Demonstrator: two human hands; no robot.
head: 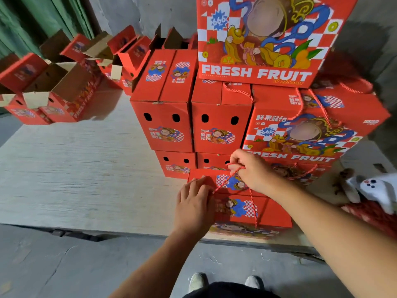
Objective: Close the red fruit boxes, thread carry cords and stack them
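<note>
A closed red fruit box (272,214) sits at the near edge of the pale board, right in front of me. My left hand (193,205) lies flat on the left part of its lid, fingers straight. My right hand (251,168) pinches a red twisted carry cord (227,179) above the lid; the cord runs down to the lid and a second strand (253,209) hangs over the box's front. Behind stands a stack of closed red boxes (221,125), some with cords.
Several open, unfolded red boxes (53,87) lie at the back left on the pale board (75,168). A bundle of red cords (373,214) and a white cloth (378,188) lie at the right. Grey concrete floor (86,265) runs under my feet.
</note>
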